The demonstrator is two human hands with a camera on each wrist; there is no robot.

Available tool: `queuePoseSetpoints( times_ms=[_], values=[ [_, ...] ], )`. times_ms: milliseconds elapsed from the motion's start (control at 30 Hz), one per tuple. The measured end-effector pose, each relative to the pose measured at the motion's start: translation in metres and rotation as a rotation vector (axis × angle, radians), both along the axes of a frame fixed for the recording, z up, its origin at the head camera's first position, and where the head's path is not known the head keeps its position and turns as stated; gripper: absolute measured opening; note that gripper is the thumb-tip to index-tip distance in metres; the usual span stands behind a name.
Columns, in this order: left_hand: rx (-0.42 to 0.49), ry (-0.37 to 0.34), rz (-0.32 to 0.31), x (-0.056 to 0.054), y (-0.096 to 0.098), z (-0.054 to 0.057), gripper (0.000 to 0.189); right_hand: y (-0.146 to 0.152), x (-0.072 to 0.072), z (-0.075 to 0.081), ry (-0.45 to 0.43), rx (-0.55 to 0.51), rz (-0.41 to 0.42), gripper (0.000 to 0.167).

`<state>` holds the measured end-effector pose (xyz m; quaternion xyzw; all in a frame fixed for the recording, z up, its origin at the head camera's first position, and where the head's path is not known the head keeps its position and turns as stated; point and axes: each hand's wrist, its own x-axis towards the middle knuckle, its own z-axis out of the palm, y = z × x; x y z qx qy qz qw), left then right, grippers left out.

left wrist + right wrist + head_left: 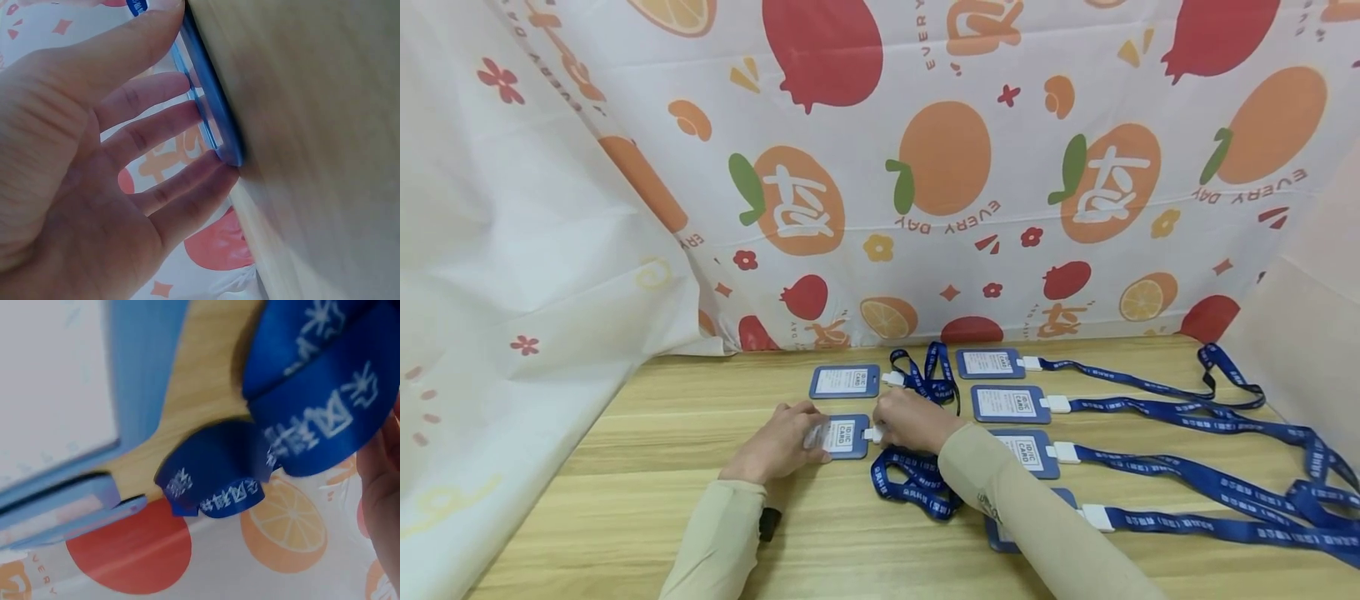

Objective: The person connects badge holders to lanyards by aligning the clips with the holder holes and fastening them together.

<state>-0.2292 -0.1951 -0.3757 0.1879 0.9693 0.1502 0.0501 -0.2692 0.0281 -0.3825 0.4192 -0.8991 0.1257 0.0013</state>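
Note:
My left hand [782, 442] holds a blue ID card holder [842, 448] at its left end, thumb on the near edge and fingers on the far edge. In the left wrist view the holder [219, 106] is seen edge-on by the tabletop, between thumb and fingers. My right hand [913, 421] pinches the white clip [872, 434] at the holder's right end; the fingertips are partly hidden. That clip's blue lanyard [925, 492] lies folded below the right hand. Blue lanyard loops [325, 412] fill the upper right of the right wrist view.
Just behind lies another card holder [844, 381] with a folded lanyard [936, 379]. At right, several card holders [1009, 403] form a column, their lanyards [1180, 410] stretched rightward. My right forearm crosses over the nearest ones. A fruit-print cloth [880, 250] hangs behind the wooden table [625, 467].

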Motion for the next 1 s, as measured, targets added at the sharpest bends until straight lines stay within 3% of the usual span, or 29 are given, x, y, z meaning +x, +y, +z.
queuePoseSetpoints(
  times_ms=[267, 633, 1000],
  values=[
    [0.002, -0.009, 0.004, 0.0001, 0.0016, 0.0003, 0.052, -0.0027, 0.0026, -0.0042, 0.070, 0.016, -0.010, 0.011],
    [0.010, 0.002, -0.002, 0.0005, 0.0034, 0.0011, 0.051, -0.0042, 0.0026, 0.0004, 0.013, 0.041, -0.028, 0.017],
    [-0.007, 0.064, -0.036, 0.0008, 0.0023, -0.0007, 0.050, -0.0080, 0.0020, 0.0001, 0.041, 0.042, -0.011, 0.012]
  ],
)
